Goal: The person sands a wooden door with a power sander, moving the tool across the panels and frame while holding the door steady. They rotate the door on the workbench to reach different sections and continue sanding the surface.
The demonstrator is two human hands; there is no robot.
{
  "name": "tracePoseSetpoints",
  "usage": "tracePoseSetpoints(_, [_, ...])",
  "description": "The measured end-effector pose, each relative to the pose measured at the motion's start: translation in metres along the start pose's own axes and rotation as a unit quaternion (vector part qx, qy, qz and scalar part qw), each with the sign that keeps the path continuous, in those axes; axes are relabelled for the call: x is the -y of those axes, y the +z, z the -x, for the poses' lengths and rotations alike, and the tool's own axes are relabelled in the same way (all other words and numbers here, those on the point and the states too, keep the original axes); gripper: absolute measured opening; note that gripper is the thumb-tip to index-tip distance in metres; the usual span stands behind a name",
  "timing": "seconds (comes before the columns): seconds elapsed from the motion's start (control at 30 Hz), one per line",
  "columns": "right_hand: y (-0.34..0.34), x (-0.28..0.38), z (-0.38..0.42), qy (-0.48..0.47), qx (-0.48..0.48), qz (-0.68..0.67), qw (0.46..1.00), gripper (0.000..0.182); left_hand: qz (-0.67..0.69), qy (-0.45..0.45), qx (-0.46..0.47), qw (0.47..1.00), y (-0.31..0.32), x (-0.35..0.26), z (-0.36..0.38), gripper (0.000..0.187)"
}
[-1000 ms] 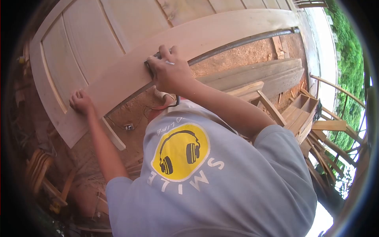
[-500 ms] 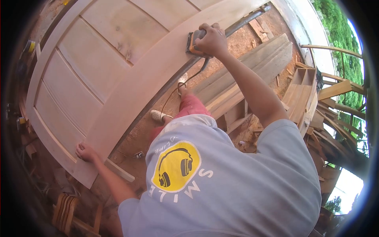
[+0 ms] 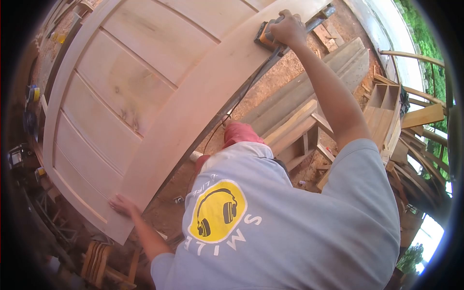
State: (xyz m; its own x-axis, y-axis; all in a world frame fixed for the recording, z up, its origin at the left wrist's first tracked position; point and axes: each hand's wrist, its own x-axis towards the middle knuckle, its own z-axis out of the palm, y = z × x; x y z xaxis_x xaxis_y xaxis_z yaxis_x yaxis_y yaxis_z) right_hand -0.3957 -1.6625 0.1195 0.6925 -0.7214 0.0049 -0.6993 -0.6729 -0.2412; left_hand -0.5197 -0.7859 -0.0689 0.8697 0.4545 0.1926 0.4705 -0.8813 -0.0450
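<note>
A large pale wooden panel door (image 3: 169,106) with grooved inset boards lies flat across the view. My right hand (image 3: 288,30) grips an orange and black power sander (image 3: 265,36), whose face rests on the door's wide near rail toward the far end. A dark cord trails from the sander along the door's edge. My left hand (image 3: 124,205) lies on the door near its lower left corner, palm down with fingers spread, holding nothing. A dark metal bar (image 3: 316,20) runs beneath the near edge.
Long boards (image 3: 299,92) lie on the dusty ground to the right, beside a wooden frame with compartments (image 3: 383,108). Scrap wood (image 3: 420,164) is piled at the far right. Curved wooden pieces (image 3: 96,261) stand at the lower left.
My right hand and the sander have moved up and right along the rail. My left hand has flattened out, its fingers spread on the wood. The whole view has shifted slightly.
</note>
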Motion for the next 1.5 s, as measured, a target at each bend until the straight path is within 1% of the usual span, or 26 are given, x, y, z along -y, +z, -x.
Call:
tracePoseSetpoints(0.1, [-0.007,-0.011,-0.048,0.009,-0.009,-0.002,1.0,0.065,0.01,0.069,0.025,0.997,-0.009,-0.045,0.003,0.066])
tracePoseSetpoints(0.17, [-0.009,-0.019,-0.081,0.019,0.006,-0.003,1.0,0.064,0.058,0.17,-0.004,0.984,-0.016,-0.094,0.003,0.068])
tracePoseSetpoints(0.23, [-0.01,-0.026,-0.116,0.028,0.033,0.001,0.999,0.062,0.1,0.257,-0.014,0.961,-0.029,-0.159,0.01,0.071])
tracePoseSetpoints(0.27, [-0.03,-0.011,-0.111,0.002,-0.014,-0.046,0.999,0.041,0.115,0.296,-0.015,0.948,-0.039,-0.194,0.01,0.073])
tracePoseSetpoints(0.37, [-0.028,-0.012,-0.147,0.002,-0.012,-0.018,1.0,0.042,0.142,0.399,0.022,0.906,-0.072,-0.301,0.01,0.076])
tracePoseSetpoints(0.4, [-0.033,-0.009,-0.148,-0.003,0.028,-0.024,0.999,0.043,0.157,0.437,0.025,0.885,-0.081,-0.334,0.009,0.076])
tracePoseSetpoints(0.47, [-0.028,-0.009,-0.142,-0.019,0.014,-0.016,1.0,0.045,0.185,0.488,0.049,0.852,-0.083,-0.382,0.004,0.076])
tracePoseSetpoints(0.53, [-0.029,-0.006,-0.123,-0.033,0.001,-0.001,0.999,0.046,0.2,0.502,0.05,0.84,-0.081,-0.422,-0.001,0.072])
tracePoseSetpoints(0.6, [-0.036,0.003,-0.083,-0.038,-0.013,0.018,0.999,0.048,0.187,0.481,0.059,0.855,-0.073,-0.451,-0.016,0.072])
tracePoseSetpoints(0.67, [-0.024,-0.003,-0.068,-0.026,-0.024,0.032,0.999,0.048,0.18,0.5,0.016,0.847,-0.05,-0.474,-0.059,0.073])
tracePoseSetpoints(0.7, [-0.017,-0.009,-0.059,-0.025,-0.029,0.043,0.998,0.049,0.155,0.459,-0.007,0.875,-0.032,-0.483,-0.086,0.074])
tracePoseSetpoints(0.73, [-0.012,-0.015,-0.05,-0.048,-0.04,0.048,0.997,0.046,0.131,0.414,-0.03,0.9,-0.017,-0.491,-0.113,0.074])
tracePoseSetpoints(0.8, [-0.02,-0.006,-0.023,-0.024,-0.018,0.03,0.999,0.045,0.108,0.376,-0.027,0.92,-0.014,-0.501,-0.146,0.074])
tracePoseSetpoints(0.83, [-0.026,0.004,-0.007,-0.017,-0.006,0.021,1.0,0.045,0.1,0.373,-0.033,0.922,-0.012,-0.506,-0.151,0.074])
tracePoseSetpoints(0.87, [-0.033,0.016,0.008,-0.021,-0.016,0.007,1.0,0.045,0.091,0.367,-0.039,0.925,-0.008,-0.509,-0.156,0.074])
tracePoseSetpoints(0.97, [-0.025,0.018,-0.008,0.01,-0.027,-0.001,1.0,0.046,0.094,0.361,-0.041,0.927,-0.009,-0.508,-0.153,0.074])
tracePoseSetpoints(1.0, [-0.02,0.007,-0.028,-0.007,-0.007,-0.009,1.0,0.047,0.102,0.363,-0.045,0.925,-0.01,-0.508,-0.153,0.075])
tracePoseSetpoints(1.1, [-0.011,-0.015,-0.078,0.013,-0.013,0.041,0.999,0.06,0.112,0.361,-0.052,0.924,-0.006,-0.51,-0.155,0.074])
tracePoseSetpoints(1.2, [-0.01,-0.027,-0.109,0.022,-0.012,0.065,0.998,0.062,0.115,0.358,-0.046,0.925,-0.005,-0.51,-0.156,0.075])
tracePoseSetpoints(1.27, [-0.008,-0.027,-0.109,0.019,0.001,0.072,0.997,0.063,0.133,0.363,-0.055,0.92,-0.005,-0.509,-0.155,0.074])
tracePoseSetpoints(1.33, [-0.013,-0.016,-0.086,-0.003,0.021,0.086,0.996,0.063,0.144,0.362,-0.06,0.919,-0.009,-0.509,-0.148,0.073])
tracePoseSetpoints(1.5, [-0.004,0.011,-0.036,-0.039,0.014,0.075,0.996,0.055,0.134,0.347,-0.054,0.927,-0.012,-0.513,-0.148,0.071])
